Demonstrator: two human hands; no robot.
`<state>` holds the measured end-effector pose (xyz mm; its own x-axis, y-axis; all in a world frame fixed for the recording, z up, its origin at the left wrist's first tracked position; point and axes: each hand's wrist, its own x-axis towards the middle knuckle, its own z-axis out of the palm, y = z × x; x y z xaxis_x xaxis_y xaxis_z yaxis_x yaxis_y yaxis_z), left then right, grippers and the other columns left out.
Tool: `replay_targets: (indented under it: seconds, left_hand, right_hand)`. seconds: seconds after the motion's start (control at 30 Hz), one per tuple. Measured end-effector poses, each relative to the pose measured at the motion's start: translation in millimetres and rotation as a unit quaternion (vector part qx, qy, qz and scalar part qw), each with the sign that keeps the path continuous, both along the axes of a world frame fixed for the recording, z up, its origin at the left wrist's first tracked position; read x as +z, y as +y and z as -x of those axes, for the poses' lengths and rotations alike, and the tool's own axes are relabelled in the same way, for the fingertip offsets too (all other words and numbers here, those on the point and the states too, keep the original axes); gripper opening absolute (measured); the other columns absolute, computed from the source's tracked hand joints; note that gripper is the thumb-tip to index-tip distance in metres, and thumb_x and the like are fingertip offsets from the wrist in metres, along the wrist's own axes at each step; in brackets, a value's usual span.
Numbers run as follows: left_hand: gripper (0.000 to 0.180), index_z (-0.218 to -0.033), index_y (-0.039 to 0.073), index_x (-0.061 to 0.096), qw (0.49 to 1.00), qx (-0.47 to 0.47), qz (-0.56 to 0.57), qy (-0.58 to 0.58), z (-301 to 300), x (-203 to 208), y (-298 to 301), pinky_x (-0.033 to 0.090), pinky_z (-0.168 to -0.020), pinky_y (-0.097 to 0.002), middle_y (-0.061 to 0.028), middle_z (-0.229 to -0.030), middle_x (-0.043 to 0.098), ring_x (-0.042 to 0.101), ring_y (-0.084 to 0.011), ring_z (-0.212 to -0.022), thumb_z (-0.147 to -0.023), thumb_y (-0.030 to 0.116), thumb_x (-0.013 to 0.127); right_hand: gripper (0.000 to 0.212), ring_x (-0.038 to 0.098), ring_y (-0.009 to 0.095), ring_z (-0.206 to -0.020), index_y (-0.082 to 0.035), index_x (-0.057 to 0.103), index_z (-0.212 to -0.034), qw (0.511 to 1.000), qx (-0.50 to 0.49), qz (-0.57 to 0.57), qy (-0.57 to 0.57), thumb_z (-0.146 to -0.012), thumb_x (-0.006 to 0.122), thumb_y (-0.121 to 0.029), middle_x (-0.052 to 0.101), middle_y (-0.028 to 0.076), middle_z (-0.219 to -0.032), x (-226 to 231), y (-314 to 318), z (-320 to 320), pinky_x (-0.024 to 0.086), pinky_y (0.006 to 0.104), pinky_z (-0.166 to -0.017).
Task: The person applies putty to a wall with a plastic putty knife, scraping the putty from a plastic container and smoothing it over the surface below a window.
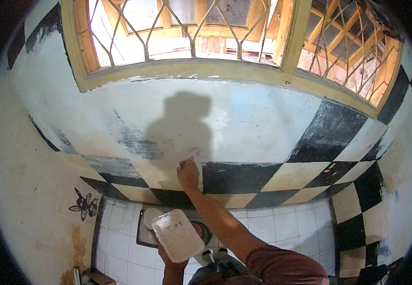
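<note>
The right hand (188, 173) grips a small white-smeared scraper (195, 153) pressed flat against the black-and-cream chequered wall (244, 178); the left hand (168, 261), nearer, cradles a white rectangular plastic tray (177, 236) from beneath, level, within easy reach.

Bright daylight thru window (191, 28), glare there; person's shadow (182, 128) on wall below window; fisheye bend, dark corners.

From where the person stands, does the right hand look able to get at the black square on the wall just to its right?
Probably yes. The right hand already presses a small tool to the wall, and the black square lies right beside it at the same height with nothing between them. The left hand holds a white container lower down.
</note>
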<state>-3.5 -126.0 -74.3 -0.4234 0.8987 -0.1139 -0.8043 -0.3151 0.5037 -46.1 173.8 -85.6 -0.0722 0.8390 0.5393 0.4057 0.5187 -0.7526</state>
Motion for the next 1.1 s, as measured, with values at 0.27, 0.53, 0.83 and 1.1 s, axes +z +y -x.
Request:
replay_targets:
  seconds: [0.27,0.53,0.83,1.1]
  left_hand:
    - [0.066,-0.142,0.015,0.033,0.999,-0.035,-0.007,-0.034,0.6,9.8,21.7,0.039,-0.103,-0.0547,-0.0121,-0.142,0.040,0.043,-0.0336,-0.128,-0.092,0.059,0.033]
    - [0.051,-0.131,0.012,0.047,0.988,-0.140,-0.001,-0.064,-27.8,61.8,91.7,0.046,-0.095,-0.0496,-0.0101,-0.121,0.057,0.057,-0.0320,-0.111,-0.094,0.045,0.035]
    - [0.046,-0.128,0.008,0.049,0.970,-0.145,-0.042,0.192,-62.8,84.5,160.3,0.045,-0.096,-0.0473,-0.0106,-0.119,0.057,0.057,-0.0290,-0.110,-0.095,0.040,0.040]
    - [0.042,-0.126,0.009,0.051,0.949,-0.275,-0.071,-0.139,-70.6,101.1,193.9,0.045,-0.097,-0.0456,-0.0089,-0.120,0.058,0.057,-0.0271,-0.109,-0.097,0.037,0.042]
  right_hand:
    - [0.017,0.059,0.020,-0.068,-0.004,0.061,-0.091,0.980,0.139,0.058,0.134,-0.075,0.065,-0.001,0.063,0.007,-0.075,58.3,-42.2,-131.4,0.047,0.0329,-0.059]
    - [0.024,0.065,0.017,-0.088,-0.002,0.060,-0.111,0.761,0.146,0.271,0.571,-0.087,0.060,-0.007,0.065,0.006,-0.101,145.8,-88.6,-260.2,0.054,0.0327,-0.077]
    - [0.018,0.059,0.009,-0.074,-0.002,0.066,-0.105,0.908,0.064,0.261,0.322,-0.091,0.056,-0.007,0.065,0.001,-0.084,153.0,-109.0,-289.1,0.047,0.0233,-0.065]
    - [0.015,0.047,0.005,-0.062,0.001,0.067,-0.092,0.972,0.045,0.214,0.089,-0.089,0.056,-0.008,0.058,-0.002,-0.069,178.7,-80.9,-291.8,0.039,0.0232,-0.056]
